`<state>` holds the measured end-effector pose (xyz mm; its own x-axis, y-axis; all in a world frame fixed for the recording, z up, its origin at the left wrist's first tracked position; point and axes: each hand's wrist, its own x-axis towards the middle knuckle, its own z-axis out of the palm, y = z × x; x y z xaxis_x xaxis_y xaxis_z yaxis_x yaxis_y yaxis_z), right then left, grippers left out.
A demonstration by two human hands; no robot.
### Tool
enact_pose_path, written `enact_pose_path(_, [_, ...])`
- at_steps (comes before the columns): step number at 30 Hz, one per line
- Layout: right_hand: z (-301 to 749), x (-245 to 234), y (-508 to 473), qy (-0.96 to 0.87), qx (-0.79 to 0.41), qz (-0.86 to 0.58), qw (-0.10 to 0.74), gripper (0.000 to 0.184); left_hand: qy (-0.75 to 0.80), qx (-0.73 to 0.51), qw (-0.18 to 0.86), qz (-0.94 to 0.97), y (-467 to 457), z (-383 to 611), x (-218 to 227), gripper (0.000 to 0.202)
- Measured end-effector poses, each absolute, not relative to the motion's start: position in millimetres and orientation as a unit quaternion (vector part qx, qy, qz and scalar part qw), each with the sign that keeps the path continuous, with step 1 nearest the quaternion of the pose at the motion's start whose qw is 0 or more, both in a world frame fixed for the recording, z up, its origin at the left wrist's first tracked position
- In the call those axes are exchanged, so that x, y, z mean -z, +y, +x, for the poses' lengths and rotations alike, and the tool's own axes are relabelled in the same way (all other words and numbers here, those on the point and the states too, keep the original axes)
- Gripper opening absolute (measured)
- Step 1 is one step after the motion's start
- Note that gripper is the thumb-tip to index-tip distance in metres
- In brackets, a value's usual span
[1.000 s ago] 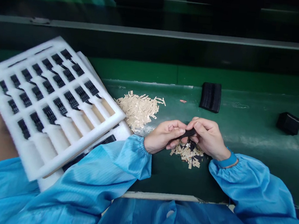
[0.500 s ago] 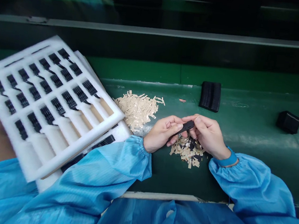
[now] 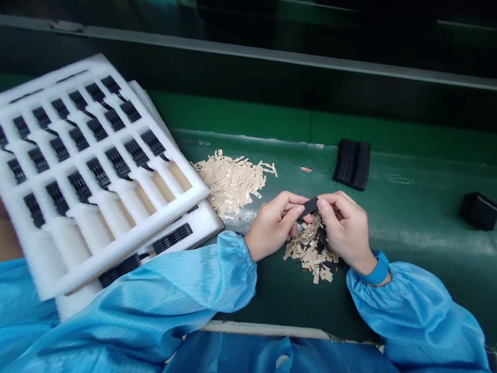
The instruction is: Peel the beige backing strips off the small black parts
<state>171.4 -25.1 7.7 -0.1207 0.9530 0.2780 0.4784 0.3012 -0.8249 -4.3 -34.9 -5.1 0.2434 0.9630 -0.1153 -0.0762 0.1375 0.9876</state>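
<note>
Between my two hands is a small black oblong part point(image 3: 309, 206), too small to name more exactly. My left hand point(image 3: 275, 220) pinches its near end between thumb and fingers. At the far end, the thumb and fingertips of my right hand point(image 3: 343, 226) close on it too. Directly beneath lies a loose heap of small pale metal pieces point(image 3: 315, 255) mixed with some black bits. A larger pile of thin, shiny pale metal strips point(image 3: 231, 181) spreads over the green work surface point(image 3: 414, 229), beyond and left of my left hand.
White foam trays point(image 3: 95, 190) holding rows of black comb-like parts are stacked at the left, close to my left sleeve. A ribbed black block point(image 3: 352, 164) stands beyond my right hand, and another black block point(image 3: 479, 211) farther right. A pale rail point(image 3: 264, 52) crosses the back.
The black part is turned a little, and less of it shows between my fingers. Both hands remain over the small heap. The view has shifted slightly.
</note>
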Motion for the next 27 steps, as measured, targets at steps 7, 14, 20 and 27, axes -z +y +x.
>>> enact_pose_path(7, [172.8,-0.4,-26.3,-0.644,-0.401,-0.489,0.431,0.016,0.399,-0.406,0.72,0.397,-29.3,-10.6,-5.0,0.033])
enact_pose_path(14, [177.0,-7.8,-22.5,-0.619,-0.472,-0.459,0.429,0.02,0.35,-0.39,0.786,0.328,-27.8,-15.2,-7.1,0.035])
enact_pose_path(20, [177.0,-8.9,-23.1,-0.59,-0.509,-0.453,0.432,0.025,0.363,-0.388,0.766,0.361,-27.8,-13.6,-7.4,0.035])
enact_pose_path(27, [175.7,-8.3,-21.7,-0.596,-0.499,-0.492,0.394,0.03,0.442,-0.392,0.674,0.444,-32.7,-9.1,-4.0,0.028])
